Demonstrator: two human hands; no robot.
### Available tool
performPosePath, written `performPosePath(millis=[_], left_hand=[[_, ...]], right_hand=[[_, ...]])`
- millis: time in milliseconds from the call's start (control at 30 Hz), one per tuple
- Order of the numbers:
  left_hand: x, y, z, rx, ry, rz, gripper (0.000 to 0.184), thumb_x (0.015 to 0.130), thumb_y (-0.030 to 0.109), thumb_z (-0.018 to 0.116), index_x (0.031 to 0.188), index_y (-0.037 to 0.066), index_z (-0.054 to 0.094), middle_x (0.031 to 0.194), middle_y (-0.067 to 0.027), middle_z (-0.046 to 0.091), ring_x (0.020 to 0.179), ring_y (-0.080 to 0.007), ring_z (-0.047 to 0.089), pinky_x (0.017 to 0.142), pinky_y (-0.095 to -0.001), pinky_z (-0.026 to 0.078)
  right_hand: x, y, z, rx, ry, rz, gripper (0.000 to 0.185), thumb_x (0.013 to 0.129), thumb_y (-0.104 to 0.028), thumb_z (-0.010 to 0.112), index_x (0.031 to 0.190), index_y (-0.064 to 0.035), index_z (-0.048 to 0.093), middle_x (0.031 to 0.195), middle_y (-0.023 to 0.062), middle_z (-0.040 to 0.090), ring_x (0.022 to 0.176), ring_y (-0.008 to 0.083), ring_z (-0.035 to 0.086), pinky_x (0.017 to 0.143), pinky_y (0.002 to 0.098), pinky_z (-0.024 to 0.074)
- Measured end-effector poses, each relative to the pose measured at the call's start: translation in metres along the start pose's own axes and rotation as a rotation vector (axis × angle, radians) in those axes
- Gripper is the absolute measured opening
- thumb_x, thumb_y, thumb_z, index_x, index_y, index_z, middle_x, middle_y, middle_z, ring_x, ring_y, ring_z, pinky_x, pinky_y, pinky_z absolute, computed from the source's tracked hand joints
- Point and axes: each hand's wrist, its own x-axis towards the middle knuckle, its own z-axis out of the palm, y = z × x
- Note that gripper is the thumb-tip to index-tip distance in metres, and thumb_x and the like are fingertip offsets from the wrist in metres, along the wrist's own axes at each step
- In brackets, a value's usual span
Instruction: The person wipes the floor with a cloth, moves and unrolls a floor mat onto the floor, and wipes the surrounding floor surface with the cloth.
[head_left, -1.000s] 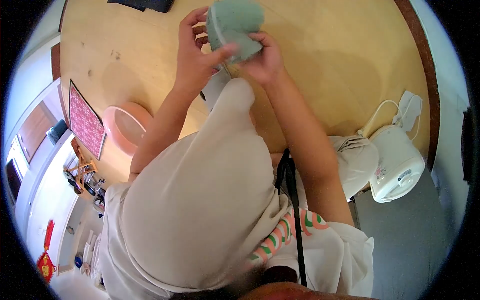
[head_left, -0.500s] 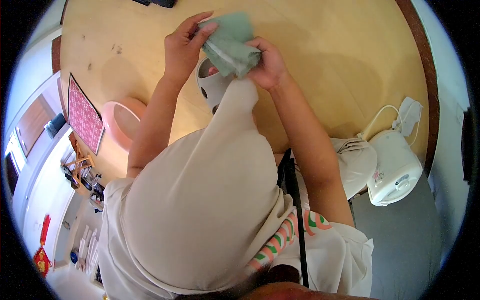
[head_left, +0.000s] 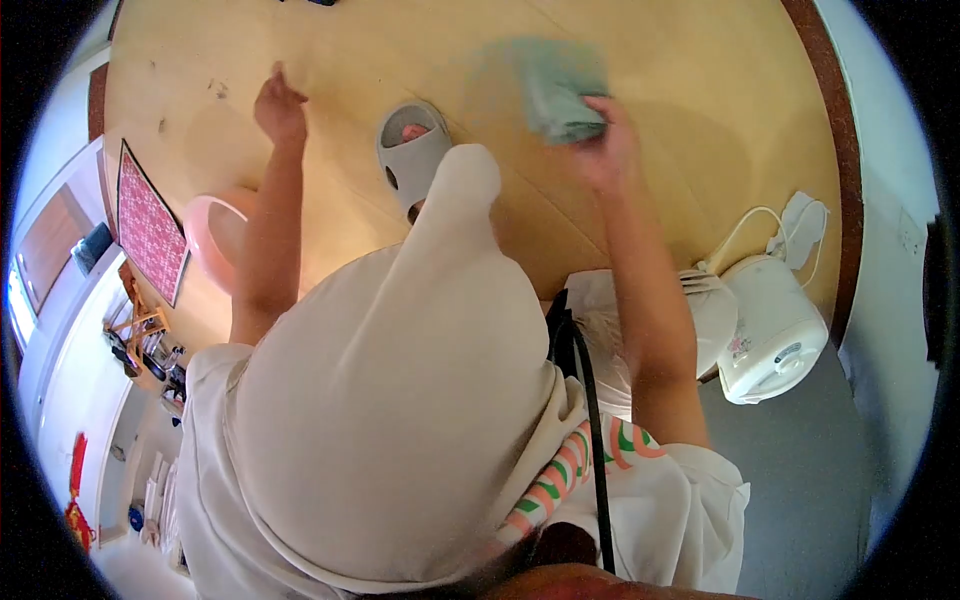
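Note:
My right hand (head_left: 610, 150) grips a folded green cloth (head_left: 562, 92) by its lower right edge, in front of me and to the right. The cloth's far end is smeared by motion. To the left, my left hand (head_left: 281, 107) is held in the air with nothing in it, one finger stretched forward and the thumb apart; the other fingers are hard to make out. Between the two hands, a grey slipper (head_left: 416, 150) on my foot shows below on the floor.
A pink basin (head_left: 205, 235) and a red patterned mat (head_left: 150, 220) lie at the left. At the right, a white electric hot-water pot (head_left: 775, 330) with a cord stands on a grey surface (head_left: 790, 450). A wall (head_left: 890, 180) bounds the right side.
My left hand has let go of the green cloth and moved left and lower in view. My right hand has carried the cloth to the right.

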Motion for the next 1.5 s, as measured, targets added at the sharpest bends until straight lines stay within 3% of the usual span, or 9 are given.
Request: performPosePath(millis=[267,533,733,800,1033,1167,1267,1367,1500], left_hand=[[-0.004,-0.054,-0.038,1.038,0.665,-0.08,0.043,0.094,0.033,0.056,0.126,0.004,0.056,0.112,-0.0285,0.061,0.104,-0.0377,0.06,0.087,-0.0456,0.05],[-0.064,0.019,0.023,0.444,-0.43,0.97,0.053,0.089,0.003,0.047,0.141,0.015,0.049,0.148,-0.0152,0.041,0.134,-0.0321,0.042,0.112,-0.0422,0.032],[-0.046,-0.029,0.019,0.717,-0.117,0.727,0.06,0.096,0.043,0.05,0.143,0.006,0.043,0.154,-0.0178,0.031,0.142,-0.0368,0.027,0.115,-0.0497,0.022],[-0.028,-0.069,-0.004,1.193,0.012,0.478,0.055,0.098,0.04,0.047,0.142,0.006,0.044,0.152,-0.0226,0.032,0.142,-0.0438,0.022,0.115,-0.0492,0.021],[-0.022,-0.056,-0.06,0.674,0.218,0.208,0.025,0.093,0.025,0.06,0.105,0.005,0.071,0.146,-0.0177,0.042,0.133,-0.0391,0.036,0.107,-0.0449,0.036],[-0.024,-0.048,-0.048,0.659,0.419,0.247,0.03,0.087,0.017,0.069,0.114,0.006,0.064,0.138,-0.0181,0.051,0.125,-0.0344,0.046,0.101,-0.041,0.041],[-0.02,-0.025,-0.049,0.216,0.237,-0.19,0.044,0.084,0.015,0.072,0.124,0.008,0.055,0.137,-0.0213,0.051,0.118,-0.0346,0.053,0.096,-0.0406,0.045],[-0.02,-0.045,-0.049,0.191,0.137,-0.005,0.057,0.085,0.019,0.073,0.135,0.008,0.049,0.129,-0.0179,0.054,0.102,-0.0256,0.06,0.088,-0.0371,0.049],[-0.019,0.011,-0.036,0.324,0.095,-0.027,0.068,0.089,0.018,0.068,0.148,0.013,0.035,0.136,-0.0175,0.051,0.118,-0.0242,0.056,0.093,-0.0371,0.048]], right_hand=[[-0.017,-0.103,-0.106,-0.511,0.485,-0.797,0.033,0.081,-0.011,0.062,0.109,0.0053,0.06,0.104,0.0113,0.064,0.091,0.0245,0.062,0.079,0.0364,0.0511],[0.049,-0.098,-0.164,-1.125,1.111,-1.21,0.044,0.087,-0.02,0.054,0.123,0.005,0.059,0.113,0.0227,0.066,0.1,0.0363,0.063,0.088,0.0436,0.0487],[0.059,-0.042,-0.037,-1.126,0.832,-1.247,0.046,0.089,-0.014,0.055,0.132,0.0012,0.052,0.129,0.0238,0.058,0.119,0.0392,0.055,0.101,0.0454,0.042],[0.081,-0.013,-0.004,-1.111,0.749,-1.337,0.046,0.088,-0.013,0.055,0.132,-0.0008,0.053,0.129,0.0219,0.058,0.12,0.0375,0.054,0.102,0.0464,0.0401],[0.09,0.153,0.154,-1.163,0.025,-1.232,0.044,0.074,-0.005,0.069,0.117,-0.0105,0.059,0.123,0.0113,0.06,0.114,0.0352,0.054,0.1,0.0484,0.0407],[0.063,0.211,0.212,-1.492,-0.591,-0.64,0.033,0.086,-0.015,0.06,0.119,-0.0121,0.064,0.114,0.0125,0.067,0.1,0.0367,0.063,0.089,0.0445,0.0499],[0.037,0.212,0.221,-1.099,-0.725,-0.508,0.035,0.086,-0.017,0.059,0.121,-0.0109,0.063,0.106,0.0147,0.069,0.093,0.0373,0.065,0.085,0.0438,0.0506],[0.03,0.179,0.207,-0.601,-0.745,-0.064,0.042,0.082,-0.018,0.063,0.121,-0.0054,0.062,0.11,0.0125,0.067,0.095,0.0278,0.065,0.079,0.0399,0.0534],[0.039,0.088,0.15,-0.86,-0.459,-0.599,0.04,0.082,-0.018,0.063,0.119,-0.0031,0.062,0.112,0.0124,0.064,0.098,0.0213,0.06,0.082,0.0368,0.0514]])
